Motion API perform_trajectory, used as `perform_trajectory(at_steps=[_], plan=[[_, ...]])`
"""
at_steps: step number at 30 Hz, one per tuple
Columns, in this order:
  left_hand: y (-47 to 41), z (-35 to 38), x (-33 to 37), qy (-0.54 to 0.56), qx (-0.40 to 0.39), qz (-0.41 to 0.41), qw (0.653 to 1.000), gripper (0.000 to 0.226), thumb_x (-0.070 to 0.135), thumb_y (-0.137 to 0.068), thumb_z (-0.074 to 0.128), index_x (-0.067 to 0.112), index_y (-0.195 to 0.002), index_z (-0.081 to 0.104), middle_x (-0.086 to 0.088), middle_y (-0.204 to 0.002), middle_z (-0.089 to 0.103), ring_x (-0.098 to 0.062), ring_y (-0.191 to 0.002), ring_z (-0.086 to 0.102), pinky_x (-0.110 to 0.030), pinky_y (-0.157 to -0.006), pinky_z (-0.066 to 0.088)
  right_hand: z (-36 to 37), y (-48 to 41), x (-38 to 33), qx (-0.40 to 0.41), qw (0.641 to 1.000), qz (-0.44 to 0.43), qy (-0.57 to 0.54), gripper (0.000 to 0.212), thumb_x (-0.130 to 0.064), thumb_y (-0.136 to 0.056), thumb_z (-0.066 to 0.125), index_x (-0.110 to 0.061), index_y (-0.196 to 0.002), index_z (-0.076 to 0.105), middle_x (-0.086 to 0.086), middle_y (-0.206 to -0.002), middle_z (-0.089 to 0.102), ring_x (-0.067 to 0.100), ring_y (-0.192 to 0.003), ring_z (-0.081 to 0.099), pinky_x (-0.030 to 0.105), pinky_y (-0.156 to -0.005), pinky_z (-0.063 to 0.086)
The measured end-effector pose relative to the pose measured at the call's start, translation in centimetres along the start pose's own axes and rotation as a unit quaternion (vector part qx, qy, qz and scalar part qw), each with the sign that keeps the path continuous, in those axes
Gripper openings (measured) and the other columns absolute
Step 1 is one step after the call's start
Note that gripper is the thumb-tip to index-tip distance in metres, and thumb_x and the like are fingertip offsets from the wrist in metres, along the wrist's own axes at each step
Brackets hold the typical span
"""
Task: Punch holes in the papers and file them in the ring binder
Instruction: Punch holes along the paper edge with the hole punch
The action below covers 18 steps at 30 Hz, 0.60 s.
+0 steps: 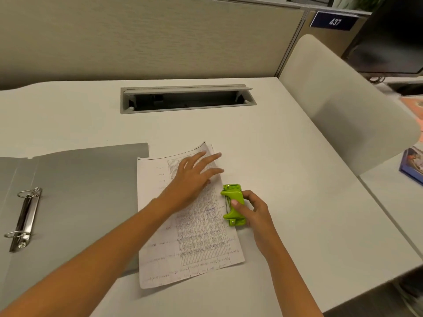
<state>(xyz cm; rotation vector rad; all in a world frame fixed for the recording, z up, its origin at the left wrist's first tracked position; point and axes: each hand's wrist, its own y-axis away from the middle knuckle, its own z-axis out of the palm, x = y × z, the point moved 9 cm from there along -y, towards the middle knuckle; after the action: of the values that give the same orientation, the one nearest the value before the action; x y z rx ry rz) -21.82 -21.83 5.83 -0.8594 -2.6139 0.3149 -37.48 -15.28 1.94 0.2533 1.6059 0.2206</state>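
Note:
A small stack of printed and handwritten papers (pixel 190 236) lies on the white desk (pixel 286 179), its left edge overlapping the open grey ring binder (pixel 80 191). The binder's metal two-ring mechanism (pixel 24 219) is at the far left. My left hand (pixel 194 177) rests flat on the upper part of the papers with fingers spread. A green hole punch (pixel 233 204) sits at the papers' right edge. My right hand (pixel 251 213) grips the punch, thumb on top.
A grey cable tray (pixel 186 99) with its lid open is set into the desk at the back. A beige partition (pixel 332 99) borders the desk on the right, with a blue book (pixel 412 165) and a dark monitor (pixel 393 42) beyond it.

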Motion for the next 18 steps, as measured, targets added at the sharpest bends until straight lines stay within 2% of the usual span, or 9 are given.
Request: perform_trajectory(at_steps=[4, 6, 9, 14, 18], plan=[[-3.4, 1.4, 0.6, -0.074, -0.069, 0.102, 0.99, 0.043, 0.014, -0.088, 0.065, 0.03, -0.127, 0.055, 0.004, -0.153, 0.037, -0.032, -0.146, 0.02, -0.061, -0.113, 0.016, 0.0, -0.2, 0.1, -0.007, 1.0, 0.001, -0.012, 0.027, -0.027, -0.079, 0.073, -0.011, -0.098, 0.064, -0.005, -0.089, 0.063, 0.01, -0.08, 0.058, 0.019, -0.065, 0.049], [-4.1, 2.1, 1.1, -0.103, -0.107, 0.14, 0.979, 0.039, 0.013, -0.09, 0.061, 0.029, -0.126, 0.056, 0.003, -0.15, 0.041, -0.032, -0.146, 0.018, -0.062, -0.113, 0.011, 0.0, -0.3, 0.2, -0.005, 1.0, 0.004, -0.005, 0.03, -0.031, -0.077, 0.073, -0.012, -0.098, 0.064, -0.005, -0.09, 0.063, 0.011, -0.082, 0.058, 0.021, -0.067, 0.049], [-4.8, 2.6, 1.2, -0.144, -0.15, 0.136, 0.969, 0.026, 0.013, -0.095, 0.054, 0.028, -0.115, 0.06, 0.005, -0.142, 0.046, -0.028, -0.146, 0.016, -0.058, -0.113, 0.002, 0.0, -0.4, 0.4, 0.001, 1.0, 0.011, 0.003, 0.037, -0.038, -0.072, 0.071, -0.013, -0.098, 0.064, -0.006, -0.09, 0.063, 0.012, -0.083, 0.059, 0.023, -0.07, 0.048], [-4.9, 2.3, 1.3, -0.142, -0.143, 0.123, 0.972, 0.016, 0.013, -0.092, 0.057, 0.024, -0.1, 0.065, 0.005, -0.118, 0.058, -0.025, -0.134, 0.035, -0.055, -0.109, 0.002, 0.0, -0.4, 0.3, 0.0, 1.0, 0.008, 0.006, 0.039, -0.038, -0.072, 0.07, -0.011, -0.099, 0.063, -0.005, -0.09, 0.062, 0.009, -0.08, 0.058, 0.016, -0.065, 0.048], [-4.8, 0.9, 1.9, -0.133, -0.066, 0.122, 0.981, 0.018, 0.013, -0.079, 0.073, 0.03, -0.08, 0.066, 0.013, -0.084, 0.065, -0.021, -0.104, 0.058, -0.05, -0.099, 0.014, 0.3, -0.3, 0.1, -0.014, 1.0, 0.012, 0.0, 0.039, -0.035, -0.072, 0.07, -0.008, -0.1, 0.062, -0.007, -0.086, 0.062, 0.007, -0.073, 0.06, 0.018, -0.06, 0.05]])
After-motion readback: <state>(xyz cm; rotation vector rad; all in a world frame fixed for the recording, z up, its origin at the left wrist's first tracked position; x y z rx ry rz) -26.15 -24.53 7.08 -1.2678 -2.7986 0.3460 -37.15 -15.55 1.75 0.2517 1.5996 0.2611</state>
